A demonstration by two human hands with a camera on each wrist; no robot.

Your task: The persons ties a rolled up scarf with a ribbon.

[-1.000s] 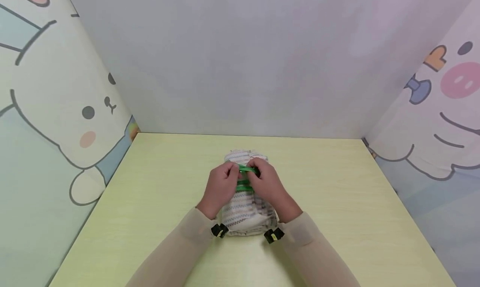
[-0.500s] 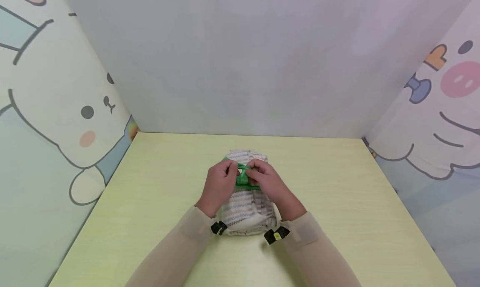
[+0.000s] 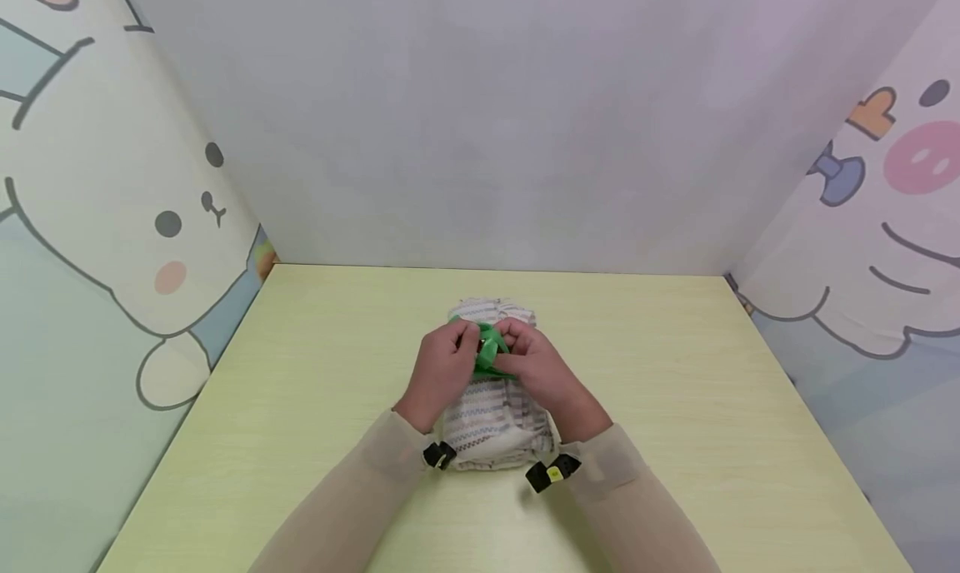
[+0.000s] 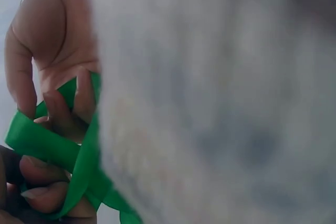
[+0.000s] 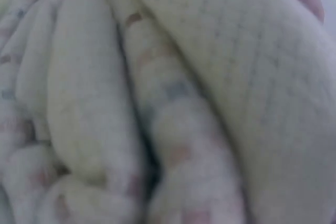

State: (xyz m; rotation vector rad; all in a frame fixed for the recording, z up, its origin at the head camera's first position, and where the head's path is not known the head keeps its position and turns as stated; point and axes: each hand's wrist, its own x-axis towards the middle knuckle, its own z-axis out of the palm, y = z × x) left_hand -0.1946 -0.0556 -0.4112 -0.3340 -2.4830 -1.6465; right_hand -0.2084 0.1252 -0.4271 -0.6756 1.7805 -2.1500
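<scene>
The left hand (image 3: 444,368) has a narrow grip, its fingertips pinching the green ribbon (image 3: 487,355) from the left. The right hand (image 3: 534,365) pinches the same ribbon from the right, with the fingers of both hands almost meeting. The ribbon crosses over the top of a rolled striped cloth bundle (image 3: 491,419), which lies near the middle of the pale yellow-green surface (image 3: 675,406). In the left wrist view the ribbon (image 4: 47,145) loops between curled fingers (image 4: 44,195).

Pale yellow-green wooden counter (image 3: 315,390), plain grey-white back wall (image 3: 487,123) at twelve o'clock, cartoon rabbit panel (image 3: 112,223) at nine, cartoon pig panel (image 3: 885,223) at three
</scene>
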